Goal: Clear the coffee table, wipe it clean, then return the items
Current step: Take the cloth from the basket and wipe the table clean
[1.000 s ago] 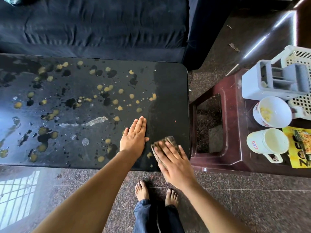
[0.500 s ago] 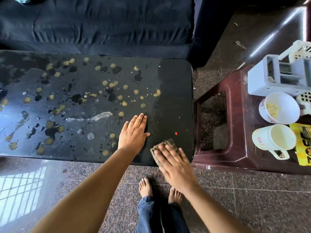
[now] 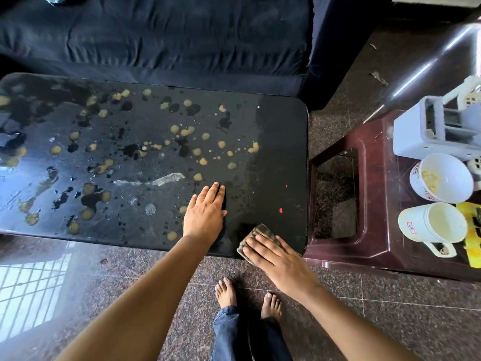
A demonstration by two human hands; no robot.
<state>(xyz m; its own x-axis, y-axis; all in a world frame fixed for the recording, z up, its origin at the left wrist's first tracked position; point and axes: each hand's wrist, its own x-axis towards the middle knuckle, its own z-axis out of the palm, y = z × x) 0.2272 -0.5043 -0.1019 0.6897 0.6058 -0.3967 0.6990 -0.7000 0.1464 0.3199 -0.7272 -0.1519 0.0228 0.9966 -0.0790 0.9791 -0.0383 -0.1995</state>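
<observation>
My right hand lies flat, fingers spread and pressed down on the folded cloth, which sits at the near right corner of the tabletop, partly overhanging the near edge. My left hand is planted palm-down just to the left of it, fingers together and pointing away from me, holding nothing, only bracing my weight. What matters for the next stroke is direction: the strip of tabletop around and beyond the cloth, along the right end, looks dark and mostly clean, while the yellowish spots and dark splashes all lie to the left and farther from me, spreading along the tabletop's long axis towards its far left end. So the dirt lies up and left of my right hand, and my left hand sits between the cloth and the nearest blotches; I judge it will have to shift aside before I can sweep that way. The two white mugs and the other cleared things wait on the maroon stool to my right, well apart from the wet patch.
</observation>
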